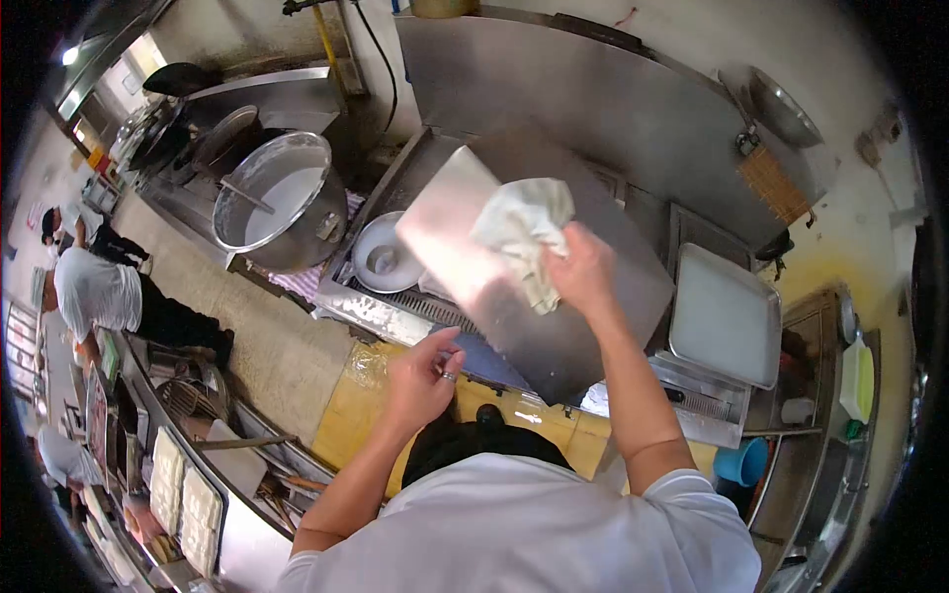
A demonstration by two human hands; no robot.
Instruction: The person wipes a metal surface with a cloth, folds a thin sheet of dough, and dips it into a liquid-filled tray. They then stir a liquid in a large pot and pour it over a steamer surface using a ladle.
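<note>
Now: right hand (583, 269) wiping steel tray (534, 267) with cloth (522, 229).
Right hand fingers pressed together, pinning the pale cloth flat against the tilted tray, centre of scene above the counter. Left hand (423, 376) loosely curled near the tray's near-left edge; contact not discernible. Judgement: cloth soft and limp, bunch it in the palm; tray stiff, slick when wet, hold by its rim. 1 large pot (282, 203) far left.
</note>
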